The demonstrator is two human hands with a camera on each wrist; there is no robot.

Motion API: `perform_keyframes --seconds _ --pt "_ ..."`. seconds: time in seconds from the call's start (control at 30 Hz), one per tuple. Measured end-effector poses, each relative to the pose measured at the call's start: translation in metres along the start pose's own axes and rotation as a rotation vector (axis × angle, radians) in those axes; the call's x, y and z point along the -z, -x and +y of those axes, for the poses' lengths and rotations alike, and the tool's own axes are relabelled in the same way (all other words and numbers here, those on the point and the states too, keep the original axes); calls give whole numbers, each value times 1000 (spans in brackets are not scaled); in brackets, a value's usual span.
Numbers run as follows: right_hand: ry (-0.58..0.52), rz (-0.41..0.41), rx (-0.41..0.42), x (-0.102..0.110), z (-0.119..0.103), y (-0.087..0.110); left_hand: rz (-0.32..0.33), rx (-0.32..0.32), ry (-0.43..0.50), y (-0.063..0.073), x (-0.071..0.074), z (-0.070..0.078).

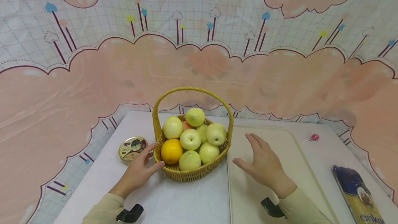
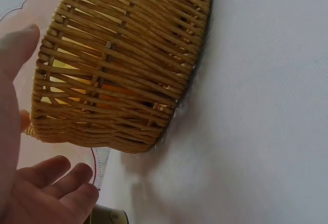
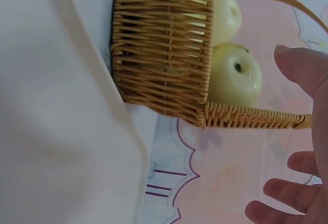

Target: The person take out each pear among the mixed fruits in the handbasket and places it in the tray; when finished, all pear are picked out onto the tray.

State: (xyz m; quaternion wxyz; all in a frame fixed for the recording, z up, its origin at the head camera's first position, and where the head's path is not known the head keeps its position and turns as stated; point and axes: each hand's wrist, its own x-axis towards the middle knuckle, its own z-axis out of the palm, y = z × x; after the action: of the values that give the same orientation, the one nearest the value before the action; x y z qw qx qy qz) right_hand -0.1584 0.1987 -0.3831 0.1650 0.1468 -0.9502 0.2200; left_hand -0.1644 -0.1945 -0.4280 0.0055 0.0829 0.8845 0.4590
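Head view, golden wicker basket (image 1: 189,175), arched handle (image 1: 192,89), green fruit (image 1: 190,139), left hand (image 1: 140,171) and right hand (image 1: 265,163) spread

The basket (image 1: 186,175) stands on the surface (image 1: 186,203), just left of the tray (image 1: 280,141), with fruit (image 1: 190,139) in it and 1 orange (image 1: 172,151) at its left front. Left of the basket lies the tin (image 1: 132,148); the left hand's (image 1: 140,170) fingers (image 1: 148,150) are between these 2. The right hand (image 1: 267,165) is above the tray. Right of it lie the lollipop (image 1: 315,137), farther back, and the packet (image 1: 357,196), nearer the front. Behind the surface hangs the cloth (image 1: 171,65).
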Motion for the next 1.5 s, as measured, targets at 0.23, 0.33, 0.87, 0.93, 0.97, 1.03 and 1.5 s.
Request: perform_keyframes --seconds 0.23,0.33,0.87,0.93,0.97,1.03,1.5 --pt "-67 -21 3 -7 -7 -2 -27 29 55 -3 -5 -1" --pt "-80 -24 22 -9 -9 -3 -23 26 63 -4 -7 -1" --pt "-142 -65 121 -20 -13 -13 -20 60 74 -3 -8 -4" --pt "-140 -73 125 -20 -14 -14 -17 61 70 -3 -8 -4" --pt "-141 -77 126 -20 -14 -15 -15 61 70 -3 -7 -4" --pt "-142 -81 129 -19 -14 -16 -10 61 70 -3 -7 -3" --pt "-163 -110 103 -21 -8 -26 39 89 102 2 -16 2"
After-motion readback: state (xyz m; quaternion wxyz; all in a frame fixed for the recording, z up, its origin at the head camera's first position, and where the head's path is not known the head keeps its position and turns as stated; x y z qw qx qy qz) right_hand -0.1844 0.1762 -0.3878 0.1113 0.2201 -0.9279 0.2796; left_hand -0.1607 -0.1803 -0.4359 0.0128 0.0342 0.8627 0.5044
